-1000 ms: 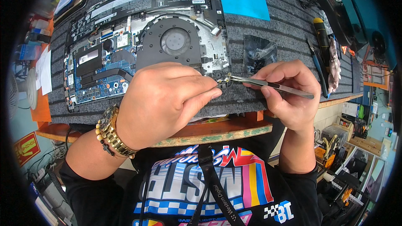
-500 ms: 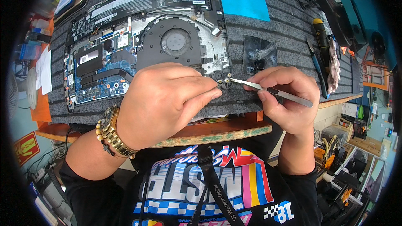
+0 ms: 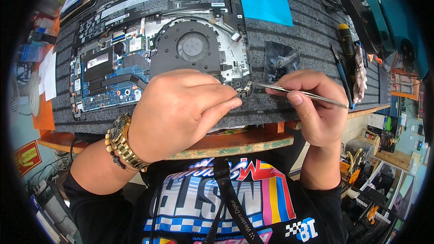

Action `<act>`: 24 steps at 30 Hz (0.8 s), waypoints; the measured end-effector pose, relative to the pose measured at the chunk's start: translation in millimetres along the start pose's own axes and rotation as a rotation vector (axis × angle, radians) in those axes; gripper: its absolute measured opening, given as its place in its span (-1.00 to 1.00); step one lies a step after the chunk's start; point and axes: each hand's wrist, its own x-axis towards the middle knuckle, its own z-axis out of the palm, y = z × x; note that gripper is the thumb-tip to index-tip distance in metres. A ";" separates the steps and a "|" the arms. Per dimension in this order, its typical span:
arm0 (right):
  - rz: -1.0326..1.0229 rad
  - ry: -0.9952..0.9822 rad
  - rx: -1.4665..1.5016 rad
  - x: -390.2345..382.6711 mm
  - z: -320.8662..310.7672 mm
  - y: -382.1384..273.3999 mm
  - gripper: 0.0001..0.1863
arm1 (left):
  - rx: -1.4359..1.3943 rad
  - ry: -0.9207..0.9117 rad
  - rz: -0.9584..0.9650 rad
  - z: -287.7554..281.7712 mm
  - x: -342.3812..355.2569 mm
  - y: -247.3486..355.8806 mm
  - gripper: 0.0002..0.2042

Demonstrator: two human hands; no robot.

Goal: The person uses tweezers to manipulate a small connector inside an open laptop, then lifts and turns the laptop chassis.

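An opened laptop base (image 3: 242, 54) lies on the bench, its black fan (image 3: 192, 45), blue circuit board (image 3: 131, 65) and long battery (image 3: 158, 4) exposed. My left hand (image 3: 185, 108) covers the near edge of it. Thumb and forefinger of that hand pinch together beside the near right corner, and whatever is between them cannot be made out. My right hand (image 3: 318, 108) grips metal tweezers (image 3: 316, 96) between thumb and fingers. Their tips point left, a little to the right of the corner with its small brass-coloured screw posts (image 3: 244, 88).
A small dark plastic bag (image 3: 281, 58) lies right of the laptop on the ribbed grey mat (image 3: 312, 40). Farther right are a yellow-and-black handled tool (image 3: 346, 40), a blue-handled tool (image 3: 342, 73) and crumpled wrapping (image 3: 359, 79). A blue sheet (image 3: 266, 0) lies at the back.
The tweezers have drawn back to the right from the laptop's corner and turned in my right hand, now edge-on. My left hand stays almost where it was.
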 end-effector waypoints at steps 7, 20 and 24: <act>0.043 0.174 -0.029 5.5 23.6 -2.0 -0.89 | 0.008 -0.025 -0.016 -1.5 0.4 1.2 -0.87; -0.025 -0.001 -0.289 13.1 22.5 -15.0 -0.84 | 0.024 -0.030 -0.015 -1.2 0.6 1.2 -0.87; -0.062 0.007 -0.287 15.8 26.3 -14.0 -0.86 | 0.025 -0.032 -0.019 -1.5 0.4 2.3 -0.87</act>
